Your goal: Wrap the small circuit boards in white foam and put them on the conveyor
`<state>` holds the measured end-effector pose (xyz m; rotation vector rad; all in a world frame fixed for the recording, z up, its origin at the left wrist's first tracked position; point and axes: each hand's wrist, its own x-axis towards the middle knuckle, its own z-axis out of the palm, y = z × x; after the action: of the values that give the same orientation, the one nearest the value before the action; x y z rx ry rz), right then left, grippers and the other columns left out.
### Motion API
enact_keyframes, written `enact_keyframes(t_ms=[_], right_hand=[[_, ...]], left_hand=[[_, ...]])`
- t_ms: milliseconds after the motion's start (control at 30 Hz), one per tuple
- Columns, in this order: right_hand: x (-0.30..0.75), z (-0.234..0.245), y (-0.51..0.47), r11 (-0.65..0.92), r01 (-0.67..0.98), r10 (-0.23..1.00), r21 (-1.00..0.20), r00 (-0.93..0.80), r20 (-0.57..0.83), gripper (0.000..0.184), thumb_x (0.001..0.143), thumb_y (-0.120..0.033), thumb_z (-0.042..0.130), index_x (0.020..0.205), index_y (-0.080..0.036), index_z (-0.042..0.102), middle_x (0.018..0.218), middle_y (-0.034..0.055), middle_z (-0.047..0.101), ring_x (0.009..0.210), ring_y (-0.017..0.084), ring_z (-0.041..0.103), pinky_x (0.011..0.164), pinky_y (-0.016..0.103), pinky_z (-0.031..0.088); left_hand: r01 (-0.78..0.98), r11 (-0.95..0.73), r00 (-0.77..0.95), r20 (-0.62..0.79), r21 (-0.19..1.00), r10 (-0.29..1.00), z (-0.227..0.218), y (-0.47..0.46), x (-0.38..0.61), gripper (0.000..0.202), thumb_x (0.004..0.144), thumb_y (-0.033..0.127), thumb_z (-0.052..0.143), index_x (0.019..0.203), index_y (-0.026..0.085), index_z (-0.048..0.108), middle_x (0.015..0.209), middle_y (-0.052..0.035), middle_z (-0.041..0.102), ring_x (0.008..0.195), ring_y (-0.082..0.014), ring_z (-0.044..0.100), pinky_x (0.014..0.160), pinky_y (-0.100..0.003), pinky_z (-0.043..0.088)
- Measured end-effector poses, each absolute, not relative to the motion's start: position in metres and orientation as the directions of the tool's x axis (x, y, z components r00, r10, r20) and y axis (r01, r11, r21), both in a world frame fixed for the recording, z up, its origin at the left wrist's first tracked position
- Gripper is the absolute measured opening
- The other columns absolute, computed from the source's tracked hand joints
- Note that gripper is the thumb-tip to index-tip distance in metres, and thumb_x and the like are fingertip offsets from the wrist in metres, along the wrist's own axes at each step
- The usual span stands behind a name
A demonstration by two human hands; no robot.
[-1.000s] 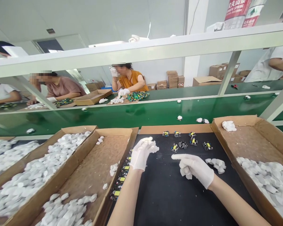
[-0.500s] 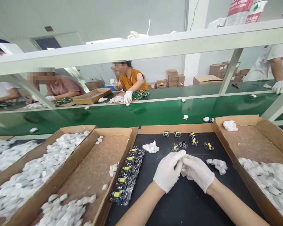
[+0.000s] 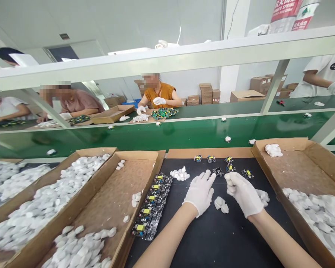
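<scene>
On the black worktop mat (image 3: 212,238), the gloved left hand (image 3: 200,192) lies flat with its fingers spread, its grip holding nothing. Just right of it, between both hands, lie two white plastic shells (image 3: 221,204), untouched. Right of them, the gloved right hand (image 3: 243,193) is curled; whether its grip pinches anything cannot be told. A small circuit board (image 3: 218,171) sits just beyond the fingertips.

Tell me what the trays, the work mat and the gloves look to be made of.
Trays: brown corrugated cardboard, matte, with raw folded edges. Work mat: black and dull, likely rubber or foam. Gloves on the left hand and right hand: thin white fabric, seemingly knit.
</scene>
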<state>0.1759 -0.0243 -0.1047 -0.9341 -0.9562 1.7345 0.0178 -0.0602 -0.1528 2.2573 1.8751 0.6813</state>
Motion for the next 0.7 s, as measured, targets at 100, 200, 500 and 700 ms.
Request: enact_keyframes(t_ms=[100,200,500,700], right_hand=[[0.176,-0.109,-0.025,-0.273,-0.343,0.931,-0.899,-0.331,-0.156,0.022,0.057,-0.029,0.069,0.075,-0.016,0.065,0.063,-0.0019,0.053,0.052,0.009,0.049,0.052,0.025,0.042],[0.178,-0.112,-0.022,-0.262,-0.335,0.939,-0.905,-0.305,-0.159,0.028,0.057,-0.025,0.064,0.083,-0.016,0.066,0.079,0.0024,0.061,0.055,0.011,0.054,0.057,0.030,0.047],[0.178,-0.105,-0.027,-0.158,-0.287,0.926,-0.945,-0.375,-0.041,0.030,0.067,-0.026,0.061,0.095,-0.019,0.069,0.080,0.0005,0.059,0.059,0.008,0.051,0.054,0.022,0.042],[0.177,-0.097,-0.037,-0.192,-0.277,0.870,-0.941,-0.492,-0.033,0.049,0.074,-0.034,0.066,0.120,-0.022,0.055,0.093,0.0044,0.065,0.075,0.015,0.063,0.071,0.030,0.051]], left_hand=[[0.883,-0.129,0.021,0.236,0.452,0.971,-0.154,-0.062,0.020,0.031,0.083,0.020,0.048,0.111,0.025,0.060,0.129,-0.0047,0.053,0.115,-0.0230,0.052,0.100,-0.039,0.041],[0.845,0.012,-0.138,0.196,0.535,0.971,-0.153,-0.064,0.016,0.037,0.080,0.020,0.051,0.117,0.026,0.056,0.134,-0.0046,0.047,0.116,-0.0222,0.051,0.099,-0.036,0.042],[0.830,0.099,-0.220,0.159,0.549,0.963,-0.153,-0.059,0.006,0.037,0.071,0.023,0.061,0.108,0.017,0.059,0.113,-0.0089,0.061,0.109,-0.0258,0.054,0.096,-0.039,0.042],[0.656,-0.046,-0.336,0.346,0.753,0.876,-0.144,-0.069,0.019,0.038,0.066,0.019,0.063,0.102,0.019,0.051,0.096,-0.0047,0.062,0.089,-0.0190,0.060,0.080,-0.034,0.048]])
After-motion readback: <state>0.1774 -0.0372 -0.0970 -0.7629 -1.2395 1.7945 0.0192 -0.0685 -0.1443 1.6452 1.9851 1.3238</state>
